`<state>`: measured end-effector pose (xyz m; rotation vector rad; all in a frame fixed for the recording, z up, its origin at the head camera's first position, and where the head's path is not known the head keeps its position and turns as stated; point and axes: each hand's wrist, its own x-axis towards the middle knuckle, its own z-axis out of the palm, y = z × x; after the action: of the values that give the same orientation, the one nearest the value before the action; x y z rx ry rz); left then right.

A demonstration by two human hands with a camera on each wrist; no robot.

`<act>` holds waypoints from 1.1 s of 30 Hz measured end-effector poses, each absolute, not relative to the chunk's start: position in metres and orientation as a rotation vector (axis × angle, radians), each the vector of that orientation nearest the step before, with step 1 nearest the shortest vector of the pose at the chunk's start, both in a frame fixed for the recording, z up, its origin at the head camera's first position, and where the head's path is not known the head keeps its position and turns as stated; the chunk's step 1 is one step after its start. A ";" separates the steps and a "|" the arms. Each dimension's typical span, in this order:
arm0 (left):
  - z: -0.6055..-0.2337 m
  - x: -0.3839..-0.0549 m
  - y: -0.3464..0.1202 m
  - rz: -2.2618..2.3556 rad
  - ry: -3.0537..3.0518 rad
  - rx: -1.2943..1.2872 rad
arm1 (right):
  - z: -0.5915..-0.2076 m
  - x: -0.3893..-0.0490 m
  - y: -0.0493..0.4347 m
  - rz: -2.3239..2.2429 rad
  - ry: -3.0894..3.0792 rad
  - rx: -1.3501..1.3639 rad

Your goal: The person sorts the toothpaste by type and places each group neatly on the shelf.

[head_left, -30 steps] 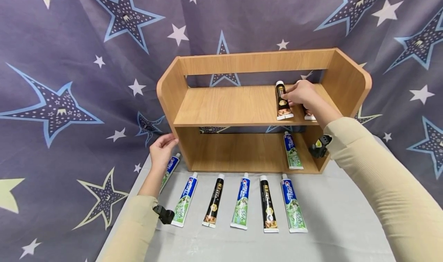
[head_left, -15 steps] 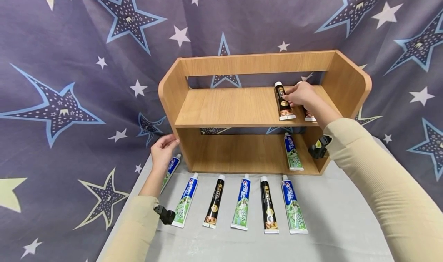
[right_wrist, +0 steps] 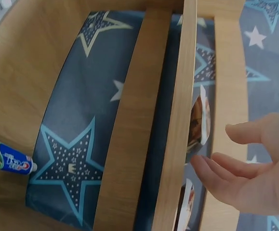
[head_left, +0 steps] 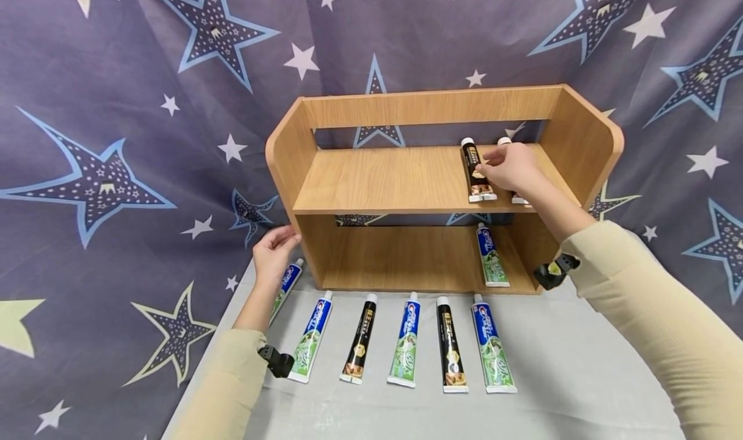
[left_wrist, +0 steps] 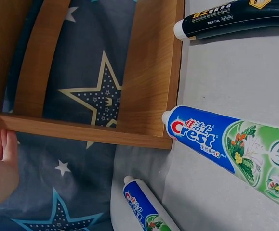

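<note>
Fingers parted, the empty right hand (head_left: 515, 169) hung by a black tube (head_left: 471, 158); the left hand (head_left: 273, 254), loosely extended, touched the wooden shelf (head_left: 383, 175).

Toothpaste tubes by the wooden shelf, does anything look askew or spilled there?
No spill or damage shows. One Crest tube lies slanted left of the shelf, farther back than the five front tubes, so it looks slightly out of line.

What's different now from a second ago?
The right hand let go of the left black tube on the upper shelf and eased back slightly to the right. The left hand stayed at the left side of the wooden unit; the tubes on the table stayed put.
</note>
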<state>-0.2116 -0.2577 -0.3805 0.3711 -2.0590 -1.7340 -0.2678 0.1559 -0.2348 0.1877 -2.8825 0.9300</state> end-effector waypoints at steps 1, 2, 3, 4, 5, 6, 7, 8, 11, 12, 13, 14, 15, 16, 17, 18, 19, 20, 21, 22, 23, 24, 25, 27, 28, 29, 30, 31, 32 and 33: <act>-0.380 -0.211 -0.258 -1.734 -2.062 0.375 | -0.236 -0.264 0.157 0.941 -2.858 0.215; -0.380 -0.211 -0.258 -1.735 -2.065 0.379 | -0.237 -0.259 0.158 0.960 -2.831 0.244; -0.380 -0.211 -0.258 -1.733 -2.068 0.380 | -0.238 -0.254 0.159 0.974 -2.803 0.272; -0.381 -0.211 -0.258 -1.732 -2.069 0.382 | -0.239 -0.249 0.159 0.999 -2.774 0.293; -0.381 -0.211 -0.259 -1.731 -2.069 0.386 | -0.240 -0.243 0.161 1.028 -2.749 0.314; -0.381 -0.211 -0.259 -1.727 -2.069 0.385 | -0.242 -0.238 0.162 1.059 -2.729 0.330; -0.381 -0.212 -0.259 -1.726 -2.067 0.387 | -0.243 -0.232 0.163 1.084 -2.714 0.335; -0.381 -0.212 -0.259 -1.725 -2.064 0.389 | -0.245 -0.227 0.164 1.105 -2.696 0.341; -0.382 -0.212 -0.260 -1.727 -2.058 0.388 | -0.252 -0.211 0.170 1.130 -2.648 0.344; -0.382 -0.213 -0.260 -1.726 -2.060 0.383 | -0.255 -0.207 0.171 1.133 -2.629 0.343; -0.382 -0.213 -0.260 -1.729 -2.058 0.379 | -0.258 -0.202 0.173 1.132 -2.611 0.344; -0.383 -0.213 -0.260 -1.729 -2.058 0.373 | -0.262 -0.198 0.175 1.134 -2.593 0.345; -0.383 -0.214 -0.260 -1.728 -2.059 0.367 | -0.266 -0.194 0.177 1.137 -2.580 0.342; -0.383 -0.214 -0.260 -1.728 -2.058 0.360 | -0.270 -0.190 0.178 1.140 -2.571 0.338; -0.383 -0.214 -0.260 -1.728 -2.057 0.356 | -0.274 -0.186 0.180 1.140 -2.566 0.331; -0.384 -0.213 -0.260 -1.728 -2.056 0.353 | -0.278 -0.182 0.182 1.149 -2.563 0.331; -0.383 -0.213 -0.260 -1.730 -2.052 0.351 | -0.282 -0.179 0.183 1.153 -2.570 0.323; -0.383 -0.213 -0.260 -1.732 -2.050 0.350 | -0.287 -0.176 0.185 1.160 -2.575 0.315; -0.382 -0.213 -0.260 -1.736 -2.045 0.350 | -0.291 -0.173 0.186 1.161 -2.583 0.311; -0.382 -0.212 -0.260 -1.739 -2.041 0.352 | -0.297 -0.171 0.187 1.168 -2.587 0.311; -0.382 -0.212 -0.260 -1.742 -2.037 0.353 | -0.301 -0.169 0.188 1.170 -2.596 0.307; -0.381 -0.212 -0.261 -1.746 -2.033 0.353 | -0.306 -0.167 0.189 1.172 -2.602 0.309; -0.381 -0.212 -0.260 -1.751 -2.029 0.353 | -0.312 -0.166 0.189 1.172 -2.606 0.313; -0.381 -0.212 -0.260 -1.756 -2.027 0.355 | -0.323 -0.163 0.190 1.169 -2.618 0.314; -0.382 -0.212 -0.260 -1.756 -2.029 0.354 | -0.329 -0.162 0.191 1.162 -2.629 0.311; -0.382 -0.212 -0.260 -1.755 -2.032 0.354 | -0.334 -0.161 0.191 1.155 -2.645 0.302; -0.382 -0.212 -0.260 -1.754 -2.034 0.353 | -0.340 -0.159 0.191 1.151 -2.662 0.294; -0.382 -0.212 -0.260 -1.751 -2.034 0.352 | -0.345 -0.158 0.191 1.149 -2.681 0.288; -0.381 -0.212 -0.260 -1.750 -2.036 0.353 | -0.351 -0.157 0.191 1.144 -2.700 0.279; -0.381 -0.212 -0.259 -1.748 -2.038 0.353 | -0.356 -0.156 0.191 1.143 -2.714 0.275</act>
<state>-0.2119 -0.2594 -0.3811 0.3535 -2.0381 -1.7482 -0.1560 0.1908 -0.3559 0.2748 -2.7143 1.1428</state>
